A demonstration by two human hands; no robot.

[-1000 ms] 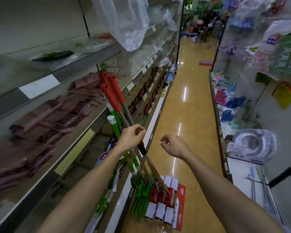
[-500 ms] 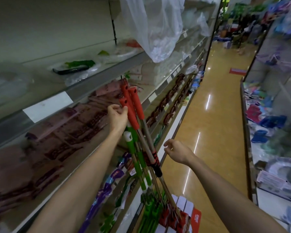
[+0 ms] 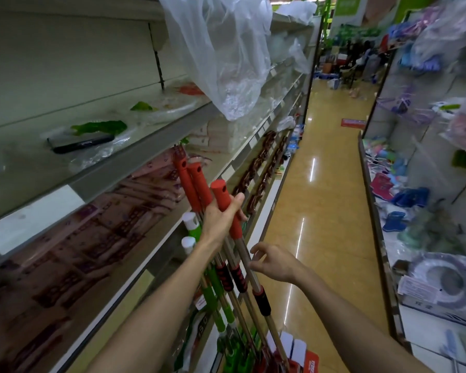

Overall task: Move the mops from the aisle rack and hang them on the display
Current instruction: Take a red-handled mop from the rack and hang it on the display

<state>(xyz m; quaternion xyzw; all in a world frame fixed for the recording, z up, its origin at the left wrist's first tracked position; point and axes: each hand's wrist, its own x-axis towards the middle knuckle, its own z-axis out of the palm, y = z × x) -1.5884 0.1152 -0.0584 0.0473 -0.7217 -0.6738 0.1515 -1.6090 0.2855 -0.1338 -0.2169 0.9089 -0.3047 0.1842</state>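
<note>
Several mops lean against the left shelving. Three have red grips (image 3: 197, 181) on metal poles, and two have green poles with white caps (image 3: 191, 224). My left hand (image 3: 221, 214) is closed around the red grip nearest the aisle (image 3: 222, 195), pulling it away from the other two. My right hand (image 3: 273, 261) hovers lower, fingers spread, fingertips next to that mop's metal pole (image 3: 249, 265) and holding nothing. The mop heads (image 3: 253, 354), with red and green packaging, stand on the floor at the bottom edge.
The left shelving (image 3: 113, 168) holds folded pinkish cloths, a dark flat object and a hanging clear plastic bag (image 3: 226, 57). The glossy aisle floor (image 3: 320, 211) runs ahead. The right shelving (image 3: 420, 184) carries slippers, hoses and hanging goods. Clutter sits at the aisle's far end.
My left hand went from low on the poles up to the red grips and has pulled one red mop towards the aisle. My right hand opened and came close to its pole.
</note>
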